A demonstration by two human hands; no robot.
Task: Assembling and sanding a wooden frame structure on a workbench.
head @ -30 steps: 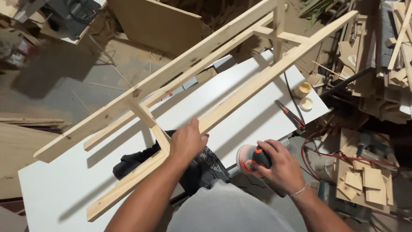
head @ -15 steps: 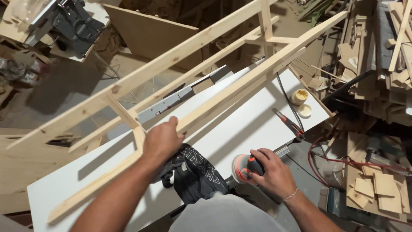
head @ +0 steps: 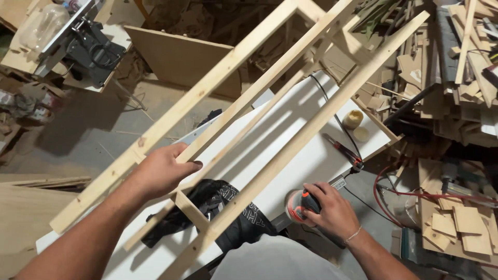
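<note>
Pale wooden slat frame [head: 270, 119], tilted over table, orange sander [head: 296, 206] at edge

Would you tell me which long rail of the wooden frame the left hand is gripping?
The left hand grips the middle rail, between the thicker outer rail and the rail nearest the sander.

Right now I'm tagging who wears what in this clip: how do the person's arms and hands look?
Both forearms are bare, with no sleeves and no gloves. The left hand carries nothing on wrist or fingers that shows. The right hand has a thin, pale chain bracelet at the wrist.
</note>
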